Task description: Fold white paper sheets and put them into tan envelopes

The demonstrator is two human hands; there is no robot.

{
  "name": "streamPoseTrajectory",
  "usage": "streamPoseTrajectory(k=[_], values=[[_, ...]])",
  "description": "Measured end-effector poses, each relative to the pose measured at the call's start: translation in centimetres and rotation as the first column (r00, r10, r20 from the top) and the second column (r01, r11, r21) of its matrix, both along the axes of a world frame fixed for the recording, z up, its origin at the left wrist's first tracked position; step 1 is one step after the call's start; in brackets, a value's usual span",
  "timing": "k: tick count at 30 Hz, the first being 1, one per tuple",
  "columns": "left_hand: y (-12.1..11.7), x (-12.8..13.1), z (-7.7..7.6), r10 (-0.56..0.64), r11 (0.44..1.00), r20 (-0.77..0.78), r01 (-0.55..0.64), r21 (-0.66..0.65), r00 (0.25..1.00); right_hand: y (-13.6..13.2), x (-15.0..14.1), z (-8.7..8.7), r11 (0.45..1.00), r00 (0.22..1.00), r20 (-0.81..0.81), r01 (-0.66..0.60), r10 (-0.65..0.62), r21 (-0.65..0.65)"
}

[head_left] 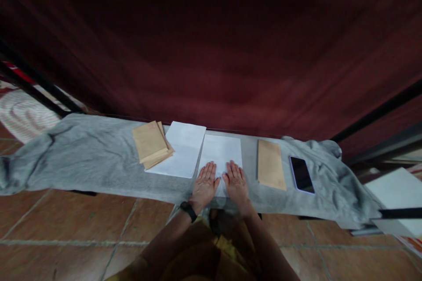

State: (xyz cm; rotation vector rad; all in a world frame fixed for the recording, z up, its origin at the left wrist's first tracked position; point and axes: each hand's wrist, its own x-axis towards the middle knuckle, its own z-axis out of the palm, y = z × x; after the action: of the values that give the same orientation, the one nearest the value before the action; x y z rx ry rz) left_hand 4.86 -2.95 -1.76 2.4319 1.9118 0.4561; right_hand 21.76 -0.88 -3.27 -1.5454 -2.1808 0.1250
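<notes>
A sheet of white paper lies in front of me on a grey cloth. My left hand rests flat on its lower left part, fingers stretched forward and together. On the lower right part lies my right hand, also flat, with the thumbs a little apart. Neither hand grips anything. Just left is a stack of white paper, partly covered by several brown envelopes. To the right of my right hand sits a brown envelope or small pile of them.
A phone with a dark screen lies right of the brown envelopes. The cloth covers a long narrow surface and is rumpled at both ends. Behind it hangs a dark red curtain. Black bars stand at either side, above a tiled floor.
</notes>
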Motion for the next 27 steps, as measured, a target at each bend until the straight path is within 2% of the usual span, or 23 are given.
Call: streamPoseTrajectory(k=[6,12,20,27], values=[[-1.2,-1.0,-0.6,0.122,0.991,0.006,-0.122,0.051,0.992,-0.6,2.8,-1.1,0.985,0.990,0.069,0.116,-0.125,0.128],[-1.6,-1.0,-1.0,0.168,0.983,-0.004,-0.167,0.072,0.986,-1.2,3.3,-1.9,0.964,0.974,0.115,0.170,-0.195,0.203],[1.0,0.3,-0.6,0.035,0.999,-0.018,-0.034,0.037,0.999,-0.7,2.6,-1.5,0.969,0.965,0.127,0.216,-0.231,0.118],[4.2,1.2,-1.1,0.024,1.000,-0.022,-0.025,-0.016,0.999,-0.7,2.5,-1.6,0.972,0.963,0.140,0.223,-0.231,0.070]])
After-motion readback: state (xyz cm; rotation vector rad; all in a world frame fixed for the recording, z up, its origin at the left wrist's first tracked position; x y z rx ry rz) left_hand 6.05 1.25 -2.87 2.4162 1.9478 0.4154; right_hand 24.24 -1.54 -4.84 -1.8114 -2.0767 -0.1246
